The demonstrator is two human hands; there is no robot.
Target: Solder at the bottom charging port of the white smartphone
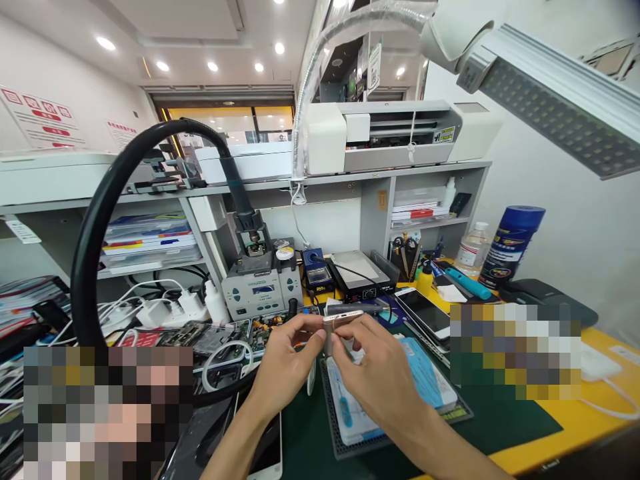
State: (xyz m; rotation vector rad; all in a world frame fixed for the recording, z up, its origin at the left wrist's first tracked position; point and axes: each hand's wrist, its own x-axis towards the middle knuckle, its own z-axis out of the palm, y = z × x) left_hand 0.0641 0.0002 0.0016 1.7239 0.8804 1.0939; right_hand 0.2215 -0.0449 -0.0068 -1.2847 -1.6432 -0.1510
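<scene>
Between my two hands is a phone (343, 317), held up on edge over the work mat. Its pale pinkish end with the port and small holes faces up; most of its body is hidden by my fingers. My left hand (293, 357) pinches the left side with thumb and fingers. On the other side, my right hand (380, 363) grips it, thumb against the near face. Below my hands, a blue-and-white package (425, 373) lies on a grey perforated tray (343, 447), which rests on a dark green mat (500, 430).
A hot-air station (263, 290) stands behind, its black hose (90, 253) looping down on the left. Circuit boards (187, 337) and a cable crowd the left. At the right are a white phone (425, 310), a clear bottle (473, 250) and a spray can (510, 247). A lamp (560, 93) hangs overhead.
</scene>
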